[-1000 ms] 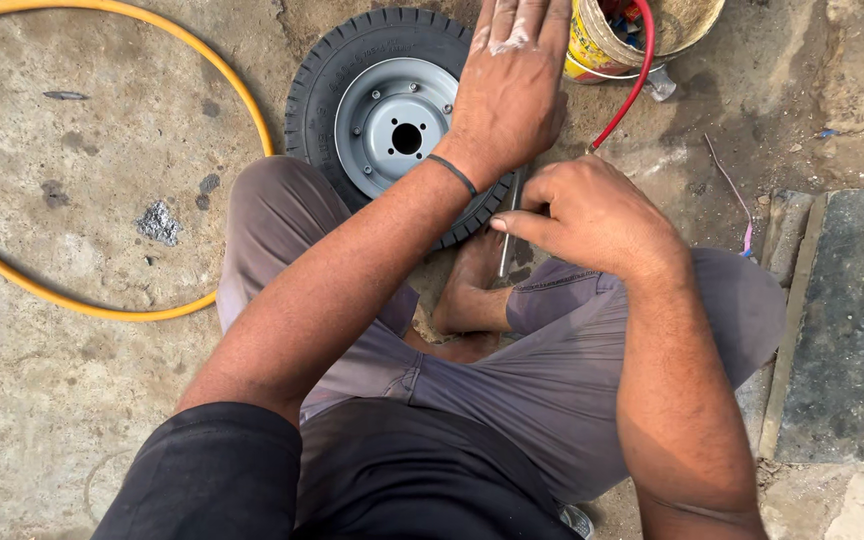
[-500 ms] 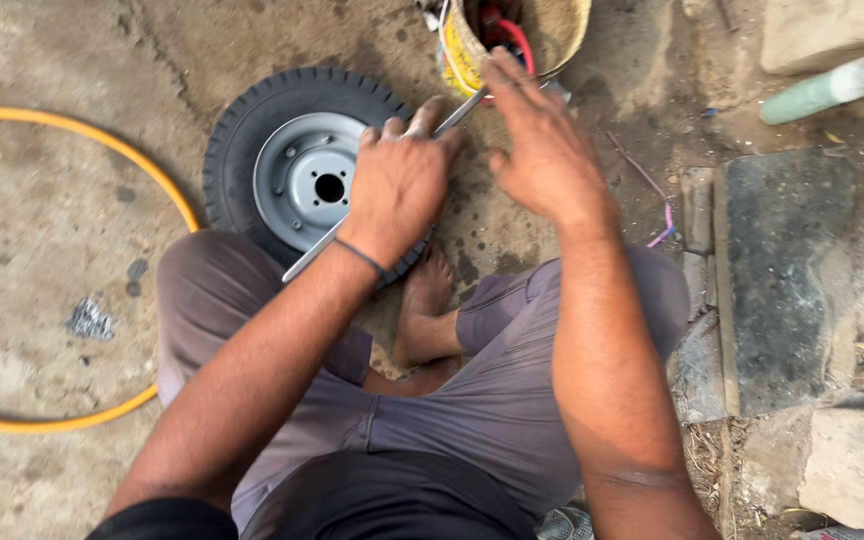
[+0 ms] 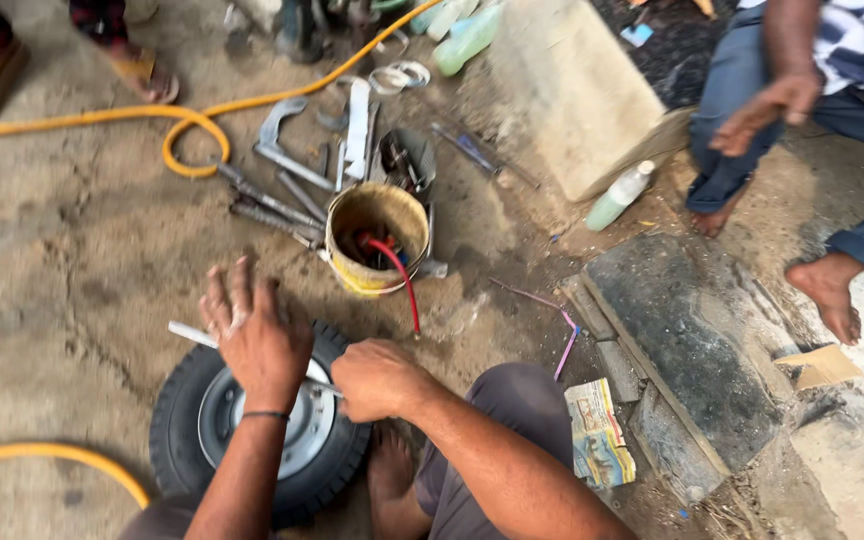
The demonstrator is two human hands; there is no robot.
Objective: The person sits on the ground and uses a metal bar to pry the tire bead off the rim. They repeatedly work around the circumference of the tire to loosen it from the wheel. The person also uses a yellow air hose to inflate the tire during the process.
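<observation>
Bare ground (image 3: 72,300) lies open left of the tyre (image 3: 177,425); bucket (image 3: 377,240) and tools (image 3: 292,170) crowd beyond.

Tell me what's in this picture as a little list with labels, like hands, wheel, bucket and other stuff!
Left hand: flat on the small wheel, over a metal bar
Right hand: fist closed on the bar's other end
Wheel: black tyre, grey rim, lying on the ground
Bucket: yellow, dirty, red tube hanging out
Tools: metal pieces behind the bucket
Hose: yellow, looped on ground
Another person: sitting barefoot at right
</observation>
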